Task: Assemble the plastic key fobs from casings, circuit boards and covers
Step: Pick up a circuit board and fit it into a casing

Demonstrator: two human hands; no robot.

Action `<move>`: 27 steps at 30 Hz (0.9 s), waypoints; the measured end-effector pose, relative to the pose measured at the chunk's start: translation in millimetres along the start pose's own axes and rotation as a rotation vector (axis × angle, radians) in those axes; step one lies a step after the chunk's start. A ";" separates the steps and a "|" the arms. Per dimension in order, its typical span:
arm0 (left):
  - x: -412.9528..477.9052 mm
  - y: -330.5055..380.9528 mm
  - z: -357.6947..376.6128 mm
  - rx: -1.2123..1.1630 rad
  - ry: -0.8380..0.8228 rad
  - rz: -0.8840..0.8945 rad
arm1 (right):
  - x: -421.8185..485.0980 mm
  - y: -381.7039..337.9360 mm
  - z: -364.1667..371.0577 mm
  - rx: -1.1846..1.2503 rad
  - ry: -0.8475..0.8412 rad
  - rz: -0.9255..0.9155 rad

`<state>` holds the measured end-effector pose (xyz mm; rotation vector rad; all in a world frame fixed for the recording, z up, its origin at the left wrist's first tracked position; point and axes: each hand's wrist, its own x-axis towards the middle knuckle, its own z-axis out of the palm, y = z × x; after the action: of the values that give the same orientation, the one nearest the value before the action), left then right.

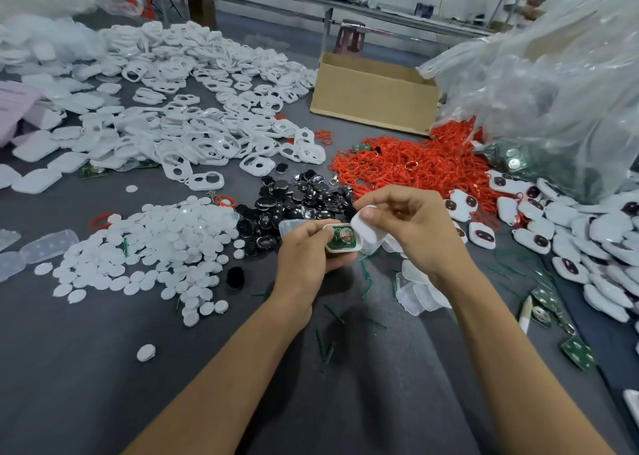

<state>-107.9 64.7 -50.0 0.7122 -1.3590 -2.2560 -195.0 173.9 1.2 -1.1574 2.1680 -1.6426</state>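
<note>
My left hand (307,257) grips a white casing (342,238) above the grey table; a green circuit board (340,239) with a round silver cell lies inside it, facing up. My right hand (411,226) pinches a white cover (368,229) by its edge, tilted and touching the casing's right end. A heap of white casing frames (193,122) fills the far left. White round buttons (155,247) lie in a pile at the left, black oval pieces (294,202) just beyond my hands.
Red rings (415,164) are heaped at the right of centre, beside a cardboard box (373,98) and a large clear plastic bag (539,101). Finished white fobs (570,243) pile up along the right. Clear covers (418,288) and loose green boards (577,352) lie near my right forearm.
</note>
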 end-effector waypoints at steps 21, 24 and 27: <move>-2.8 8.2 0.1 -0.019 -0.087 -0.047 | 4.6 2.3 18.9 -0.423 -0.250 -0.182; -2.9 8.7 0.2 -0.033 -0.087 -0.046 | 2.4 3.8 18.1 -0.431 -0.238 -0.183; -1.1 8.4 0.0 -0.034 -0.055 -0.059 | -0.4 6.5 15.9 -0.429 -0.209 -0.153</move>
<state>-106.4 61.6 -42.3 0.6919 -1.3379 -2.3557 -188.7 163.0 -10.5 -1.5607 2.4070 -1.0656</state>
